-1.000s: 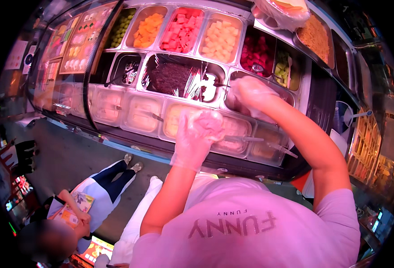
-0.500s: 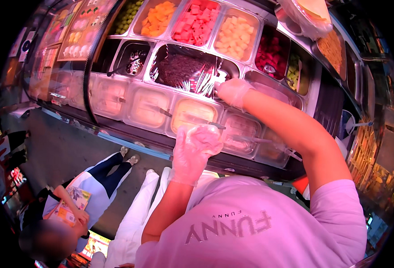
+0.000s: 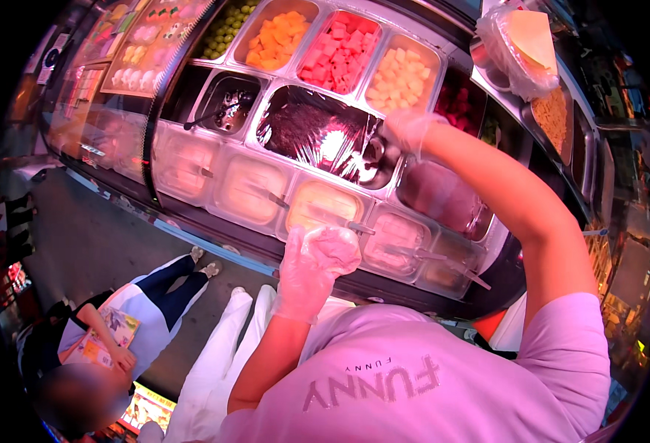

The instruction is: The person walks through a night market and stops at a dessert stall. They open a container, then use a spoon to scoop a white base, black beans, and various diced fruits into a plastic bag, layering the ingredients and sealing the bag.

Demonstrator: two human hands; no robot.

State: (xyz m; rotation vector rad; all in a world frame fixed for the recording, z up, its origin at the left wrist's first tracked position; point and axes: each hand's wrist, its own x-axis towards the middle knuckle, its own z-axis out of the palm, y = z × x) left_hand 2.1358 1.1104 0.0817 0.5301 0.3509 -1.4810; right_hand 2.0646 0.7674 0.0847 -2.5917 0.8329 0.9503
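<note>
My left hand [image 3: 304, 273], in a clear plastic glove, is cupped around a soft, pale, rounded piece [image 3: 336, 247] and holds it in front of the near row of tubs. My right hand [image 3: 413, 131], gloved too, is over the right end of a metal pan of dark filling [image 3: 295, 129], beside a pan of pale yellow cubes [image 3: 402, 77]. Clear film [image 3: 332, 151] stretches over part of the dark filling, wrinkled and shiny. Motion smears the right hand's fingers, so their grip is unclear.
Nearby pans hold red cubes [image 3: 340, 55], orange pieces [image 3: 277, 40] and green balls [image 3: 227, 29]. Clear-lidded tubs [image 3: 247, 192] with utensil handles line the near edge. A plastic-wrapped stack [image 3: 524, 48] sits at far right. Another person [image 3: 111, 325] stands at lower left.
My right hand has moved up and right, away from the film's edge, toward the pan of pale yellow cubes. My left hand still cups the pale piece. The view has shifted slightly.
</note>
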